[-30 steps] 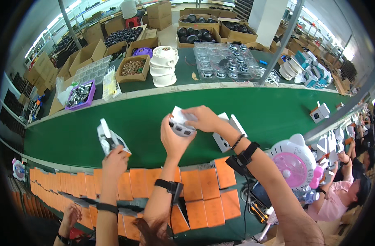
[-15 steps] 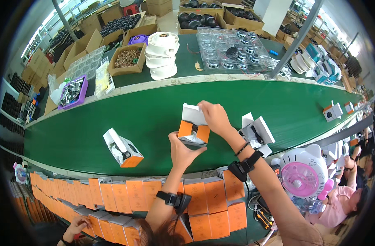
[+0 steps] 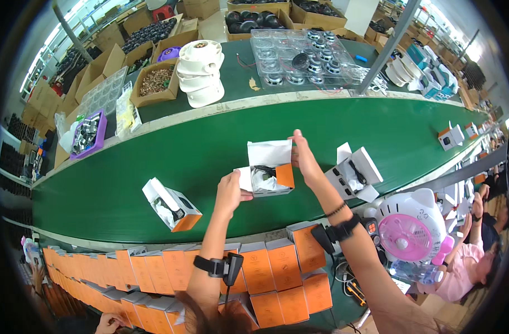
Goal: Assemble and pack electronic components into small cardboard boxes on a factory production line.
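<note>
My left hand (image 3: 230,192) grips the left side of an open cardboard box (image 3: 273,193), fingers at its white side flap and thumb along the front. White plastic wrapping and something black show inside. The white lid stands up at the back, and the orange right flap is spread. My right hand (image 3: 308,162) is at the box's right edge, its fingers stretched upward and the thumb side against the raised lid and flap. To the right sits another open box (image 3: 343,181) with a black cable in it. A third open box (image 3: 176,210) with an orange end lies on the left.
The boxes rest on a green conveyor belt (image 3: 221,133). Rows of orange boxes (image 3: 260,270) line the near side. A pink and white fan (image 3: 405,236) stands at right, beside a co-worker in pink (image 3: 460,273). Beyond the belt are white housings (image 3: 201,72) and a clear tray (image 3: 274,55) of round parts.
The side flaps of the box in my hands have been spread, baring its contents. My left hand moved left to its side; my right hand left the lid's top for the right edge.
</note>
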`<state>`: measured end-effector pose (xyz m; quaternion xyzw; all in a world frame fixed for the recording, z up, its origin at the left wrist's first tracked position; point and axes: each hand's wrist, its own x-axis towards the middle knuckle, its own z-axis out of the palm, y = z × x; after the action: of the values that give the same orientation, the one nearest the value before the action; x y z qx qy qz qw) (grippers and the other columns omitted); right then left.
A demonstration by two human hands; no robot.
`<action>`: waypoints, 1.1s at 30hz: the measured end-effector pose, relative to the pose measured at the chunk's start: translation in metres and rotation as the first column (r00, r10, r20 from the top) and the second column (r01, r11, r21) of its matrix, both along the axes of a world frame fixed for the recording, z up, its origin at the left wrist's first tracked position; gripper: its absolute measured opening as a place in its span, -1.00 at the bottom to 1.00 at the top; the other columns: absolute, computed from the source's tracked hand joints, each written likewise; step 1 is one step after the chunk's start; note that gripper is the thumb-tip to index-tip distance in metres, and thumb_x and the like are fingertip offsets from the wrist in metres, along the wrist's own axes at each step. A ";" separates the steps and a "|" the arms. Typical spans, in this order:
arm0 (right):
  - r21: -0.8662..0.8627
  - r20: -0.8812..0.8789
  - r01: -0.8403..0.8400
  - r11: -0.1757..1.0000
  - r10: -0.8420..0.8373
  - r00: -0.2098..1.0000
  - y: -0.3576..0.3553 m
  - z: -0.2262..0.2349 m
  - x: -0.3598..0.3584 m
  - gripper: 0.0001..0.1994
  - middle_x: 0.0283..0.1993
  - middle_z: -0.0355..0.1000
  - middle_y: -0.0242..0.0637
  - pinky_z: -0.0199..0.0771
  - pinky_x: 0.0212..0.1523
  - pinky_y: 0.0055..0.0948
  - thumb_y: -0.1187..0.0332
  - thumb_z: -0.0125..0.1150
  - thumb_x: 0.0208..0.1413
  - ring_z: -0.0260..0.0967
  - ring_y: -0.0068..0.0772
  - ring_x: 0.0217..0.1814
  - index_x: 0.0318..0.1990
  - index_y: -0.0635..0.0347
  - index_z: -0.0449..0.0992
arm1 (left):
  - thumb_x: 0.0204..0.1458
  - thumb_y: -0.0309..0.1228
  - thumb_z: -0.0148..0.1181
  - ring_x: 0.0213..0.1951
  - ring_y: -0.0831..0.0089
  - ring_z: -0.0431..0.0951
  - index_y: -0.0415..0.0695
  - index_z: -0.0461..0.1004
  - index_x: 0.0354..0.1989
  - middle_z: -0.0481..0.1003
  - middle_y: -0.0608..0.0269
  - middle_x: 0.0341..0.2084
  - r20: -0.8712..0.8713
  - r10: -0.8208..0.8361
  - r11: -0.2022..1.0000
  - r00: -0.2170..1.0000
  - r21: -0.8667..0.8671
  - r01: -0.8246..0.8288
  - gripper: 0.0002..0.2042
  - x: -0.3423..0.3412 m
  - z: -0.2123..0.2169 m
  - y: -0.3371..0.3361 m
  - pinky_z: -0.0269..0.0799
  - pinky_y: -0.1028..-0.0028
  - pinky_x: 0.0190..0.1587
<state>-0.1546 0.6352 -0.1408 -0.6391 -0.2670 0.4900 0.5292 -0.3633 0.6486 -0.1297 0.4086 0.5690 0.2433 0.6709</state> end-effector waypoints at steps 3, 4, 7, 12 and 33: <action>0.042 0.200 -0.048 0.998 0.039 0.979 -0.035 0.023 -0.004 -0.29 -0.16 0.33 -0.08 0.32 -0.10 -0.35 -0.18 -0.05 0.10 0.33 -0.26 -0.17 0.05 0.41 0.17 | 0.20 -0.06 -0.22 -0.26 0.20 0.55 -0.29 0.27 0.03 0.44 0.01 -0.16 0.084 -0.078 0.996 0.993 -0.046 0.082 -0.50 -0.003 -0.010 -0.003 0.58 0.30 -0.31; -0.033 0.535 -0.165 0.986 0.157 0.830 -0.045 0.027 -0.008 -0.32 -0.15 0.34 0.00 0.36 -0.12 -0.29 -0.11 0.02 0.08 0.36 -0.14 -0.17 0.05 0.42 0.17 | 0.20 0.00 -0.23 -0.20 0.28 0.51 -0.23 0.29 0.01 0.41 0.07 -0.14 0.095 -0.106 0.991 0.990 -0.069 0.112 -0.50 0.000 -0.013 -0.004 0.54 0.28 -0.26; -0.227 0.823 -0.206 0.952 0.301 0.482 -0.057 0.031 -0.009 -0.40 -0.08 0.31 0.19 0.42 -0.18 -0.11 0.10 0.19 -0.04 0.38 0.13 -0.14 0.00 0.43 0.22 | 0.20 0.01 -0.22 -0.28 0.36 0.49 -0.18 0.32 -0.05 0.43 0.16 -0.21 0.040 -0.103 0.993 0.994 -0.046 0.104 -0.53 0.018 -0.024 -0.012 0.49 0.30 -0.23; -0.157 0.805 -0.168 0.973 0.225 0.549 -0.061 0.032 0.004 -0.60 -0.32 0.41 0.21 0.42 -0.23 -0.06 0.31 0.08 -0.01 0.40 0.18 -0.31 -0.06 0.41 0.29 | 0.21 0.01 -0.23 -0.34 0.44 0.48 -0.15 0.33 -0.09 0.45 0.23 -0.31 0.058 -0.114 0.993 0.992 0.020 0.113 -0.55 0.035 -0.027 -0.023 0.46 0.34 -0.25; 0.548 -0.811 0.469 0.693 0.578 0.094 -0.208 0.190 -0.018 -0.38 0.04 0.22 -0.06 0.15 0.18 -0.26 -0.12 -0.11 0.13 0.13 -0.15 0.12 0.10 0.29 0.25 | 0.20 -0.31 -0.08 -0.55 0.65 0.26 -0.24 0.33 -0.57 0.31 0.37 -0.68 0.369 -0.374 0.866 0.851 0.468 0.178 -0.67 0.042 0.138 -0.215 0.17 0.57 -0.49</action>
<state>-0.1724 0.4274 0.0497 0.1450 -0.0308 0.6564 0.7397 -0.3217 0.4334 0.0084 0.5540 0.2672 0.3448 0.7091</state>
